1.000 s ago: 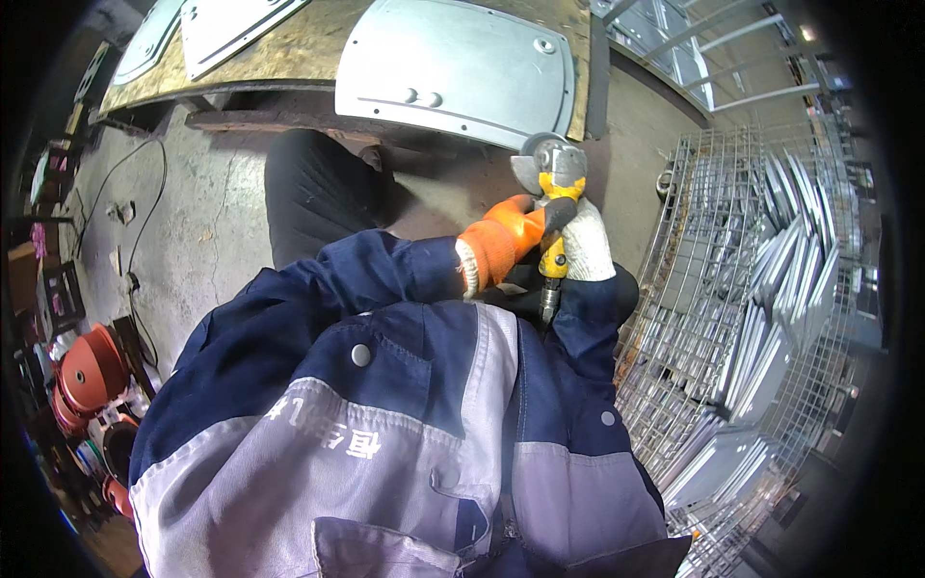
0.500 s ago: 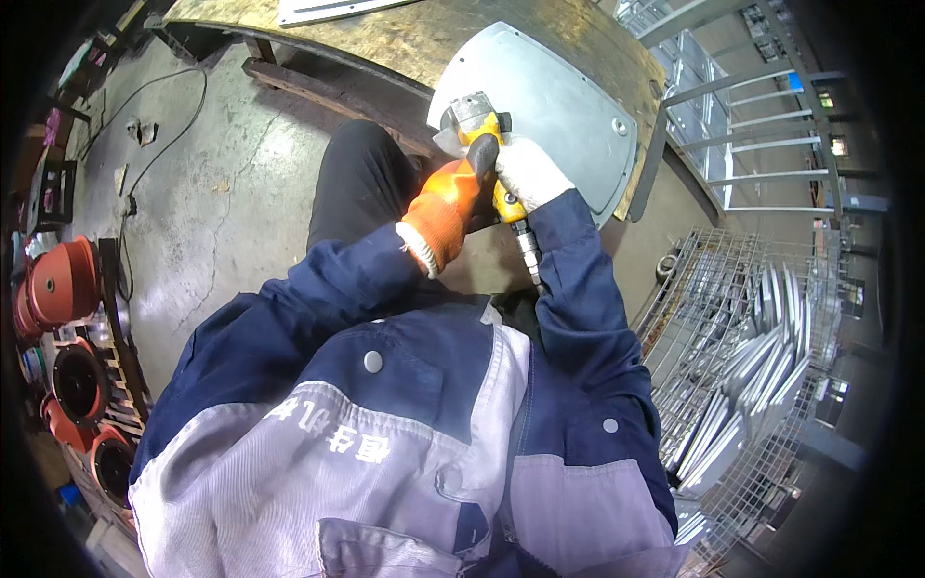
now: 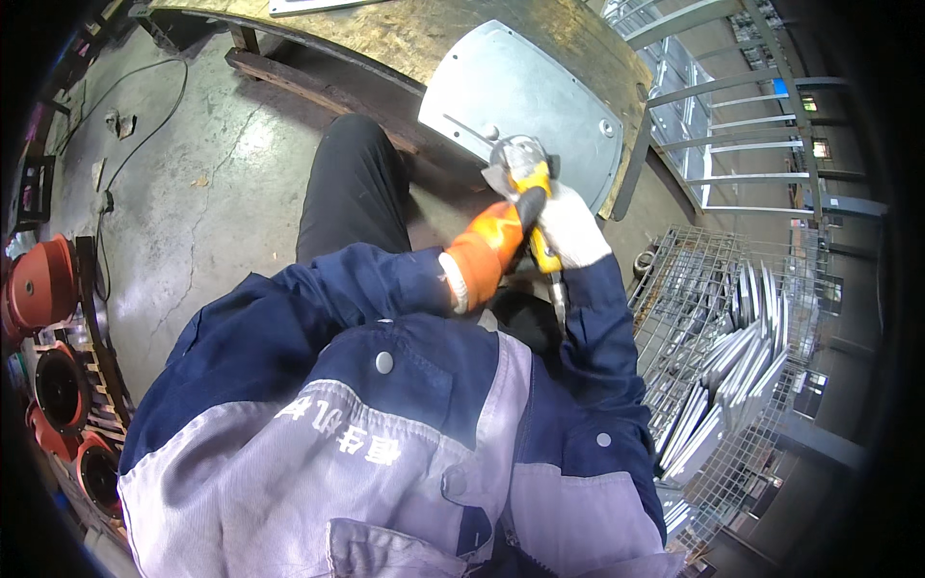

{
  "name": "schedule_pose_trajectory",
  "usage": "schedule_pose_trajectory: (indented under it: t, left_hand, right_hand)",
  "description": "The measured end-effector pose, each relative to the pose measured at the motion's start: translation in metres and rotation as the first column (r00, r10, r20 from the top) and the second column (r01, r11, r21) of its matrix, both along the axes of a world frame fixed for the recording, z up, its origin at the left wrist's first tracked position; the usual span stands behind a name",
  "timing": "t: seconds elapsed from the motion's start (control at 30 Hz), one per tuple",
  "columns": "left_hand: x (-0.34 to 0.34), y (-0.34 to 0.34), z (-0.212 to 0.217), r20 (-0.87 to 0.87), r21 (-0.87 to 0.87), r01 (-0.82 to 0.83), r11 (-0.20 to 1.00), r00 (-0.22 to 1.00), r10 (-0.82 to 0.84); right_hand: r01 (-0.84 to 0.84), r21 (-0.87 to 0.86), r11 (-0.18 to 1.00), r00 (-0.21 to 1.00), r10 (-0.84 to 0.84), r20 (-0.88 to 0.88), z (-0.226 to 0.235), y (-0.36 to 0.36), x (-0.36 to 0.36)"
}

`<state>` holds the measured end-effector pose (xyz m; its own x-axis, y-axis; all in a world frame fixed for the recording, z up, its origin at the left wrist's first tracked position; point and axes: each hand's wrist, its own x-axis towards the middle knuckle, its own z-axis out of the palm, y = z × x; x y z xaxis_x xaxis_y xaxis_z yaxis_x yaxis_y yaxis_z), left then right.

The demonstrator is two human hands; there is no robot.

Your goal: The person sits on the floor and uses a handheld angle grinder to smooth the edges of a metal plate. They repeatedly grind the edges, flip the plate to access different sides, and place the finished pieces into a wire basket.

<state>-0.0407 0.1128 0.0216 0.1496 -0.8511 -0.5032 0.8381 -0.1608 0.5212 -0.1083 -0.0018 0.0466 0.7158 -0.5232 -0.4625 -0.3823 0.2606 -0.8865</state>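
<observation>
A yellow air sander point(image 3: 535, 181) with a metal head is held in both my hands at the near edge of a flat grey metal panel point(image 3: 540, 89). Its disc is mostly hidden beneath the head. My left hand point(image 3: 489, 241), in an orange glove with dark fingertips, wraps round the sander's body from the left. From the right, my right hand point(image 3: 572, 227) in a white glove grips the same tool. A hose fitting point(image 3: 558, 294) runs down from the handle toward my body. The panel has rounded corners, small edge holes and two round bosses.
The panel lies on a worn wooden table point(image 3: 405, 39). On the right stand a metal frame rack point(image 3: 752, 125) and a wire basket point(image 3: 665, 318) of stacked metal plates point(image 3: 723, 385). Red round housings point(image 3: 43, 284) sit at the left; a dark cable point(image 3: 145, 144) crosses the floor.
Both hands have moved the sander right and toward me along the panel's near edge. A boss and a slot-like line on the panel have come into sight.
</observation>
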Motion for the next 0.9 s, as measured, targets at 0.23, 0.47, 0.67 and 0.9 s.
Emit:
schedule_pose_trajectory:
  t: [0.23,0.47,0.67,0.9]
  left_hand:
    - [-0.035,-0.009,-0.001,0.177,0.115,0.099,0.988,0.977,-0.118]
    - [-0.03,-0.024,-0.006,0.03,0.08,-0.029,0.996,0.999,0.027]
    - [-0.05,-0.034,-0.005,0.077,0.127,0.118,0.985,0.989,-0.128]
    - [-0.106,-0.067,-0.025,0.271,0.032,0.22,0.975,0.937,-0.22]
  right_hand:
    - [0.023,-0.127,0.992,0.979,-0.048,-0.196,0.009,-0.005,-0.043]
    - [-0.107,-0.171,0.979,0.981,0.076,-0.18,-0.005,-0.03,-0.03]
    - [-0.031,-0.181,0.983,0.983,-0.003,-0.182,-0.004,-0.032,-0.064]
    - [0.232,-0.125,0.965,0.947,-0.254,-0.196,-0.015,-0.046,-0.131]
